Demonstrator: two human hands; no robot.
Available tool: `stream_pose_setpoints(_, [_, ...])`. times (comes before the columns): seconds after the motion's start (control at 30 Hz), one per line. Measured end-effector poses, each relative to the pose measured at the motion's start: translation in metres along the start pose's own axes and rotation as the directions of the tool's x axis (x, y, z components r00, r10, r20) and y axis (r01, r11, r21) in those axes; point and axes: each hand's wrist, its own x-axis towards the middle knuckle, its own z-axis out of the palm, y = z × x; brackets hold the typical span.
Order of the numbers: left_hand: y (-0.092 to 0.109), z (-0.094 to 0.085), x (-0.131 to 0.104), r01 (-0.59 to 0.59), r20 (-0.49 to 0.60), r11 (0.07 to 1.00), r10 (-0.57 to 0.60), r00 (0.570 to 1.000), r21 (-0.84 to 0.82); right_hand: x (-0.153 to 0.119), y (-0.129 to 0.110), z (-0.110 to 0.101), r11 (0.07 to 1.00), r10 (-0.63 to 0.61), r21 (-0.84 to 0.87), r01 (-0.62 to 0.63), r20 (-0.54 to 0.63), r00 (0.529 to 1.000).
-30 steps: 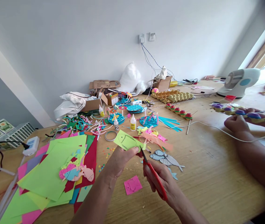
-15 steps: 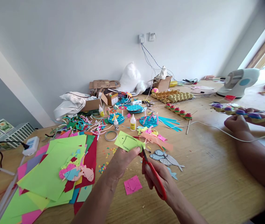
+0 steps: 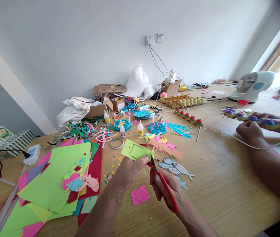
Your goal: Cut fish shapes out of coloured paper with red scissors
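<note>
While the left hand (image 3: pixel 132 169) pinches the green card (image 3: pixel 134 150) above the bench (image 3: pixel 214 194), thumb on top and fingers beneath, the right hand (image 3: pixel 173 185) is closed around the red-handled scissors (image 3: pixel 167 191). Their blades meet the card's right end, just beside the left thumb, where the drawn fish narrows to its tail. A careless turn of the blades could nip that thumb or slice across the pencilled tail; a loose pinch could let the card bend or twist, pulling the cut off its line.
</note>
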Motion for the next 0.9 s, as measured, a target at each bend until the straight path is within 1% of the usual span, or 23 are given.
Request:
stream_pose_setpoints(0.1, [0.0, 0.001, -0.001, -0.021, 0.01, 1.0, 0.021, 1.0, 0.011, 0.0, 0.002, 0.001, 1.0, -0.013, 0.006, 0.013, -0.001, 1.0])
stream_pose_setpoints(0.23, [-0.001, -0.001, -0.002, -0.026, 0.035, 1.0, 0.026, 0.999, 0.001, -0.001, 0.004, 0.001, 1.0, -0.016, 0.025, 0.016, -0.002, 1.0])
stream_pose_setpoints(0.33, [0.0, -0.003, -0.002, -0.028, 0.041, 0.999, 0.027, 0.999, 0.027, -0.001, 0.005, 0.001, 1.0, -0.013, 0.028, 0.013, -0.006, 1.0])
stream_pose_setpoints(0.43, [0.002, -0.005, -0.002, -0.018, 0.047, 0.997, 0.015, 0.999, 0.07, -0.001, 0.003, -0.001, 1.0, 0.004, 0.02, -0.004, 0.001, 1.0])
stream_pose_setpoints(0.57, [0.004, -0.008, -0.001, -0.004, 0.046, 0.996, 0.0, 0.999, 0.086, -0.002, -0.002, -0.003, 0.998, 0.066, -0.024, -0.065, 0.02, 0.998])
stream_pose_setpoints(0.63, [0.005, -0.008, -0.001, 0.001, 0.062, 0.995, -0.008, 0.998, 0.101, -0.003, -0.004, -0.005, 0.996, 0.087, -0.04, -0.086, 0.025, 0.996])
stream_pose_setpoints(0.77, [0.007, -0.01, -0.001, 0.013, 0.099, 0.989, -0.028, 0.995, 0.145, -0.005, -0.003, -0.007, 0.995, 0.094, -0.049, -0.092, 0.037, 0.995])
stream_pose_setpoints(0.9, [0.009, -0.012, -0.001, 0.047, 0.126, 0.993, -0.06, 0.99, 0.104, -0.007, 0.0, -0.011, 0.993, 0.091, -0.077, -0.086, 0.064, 0.994])
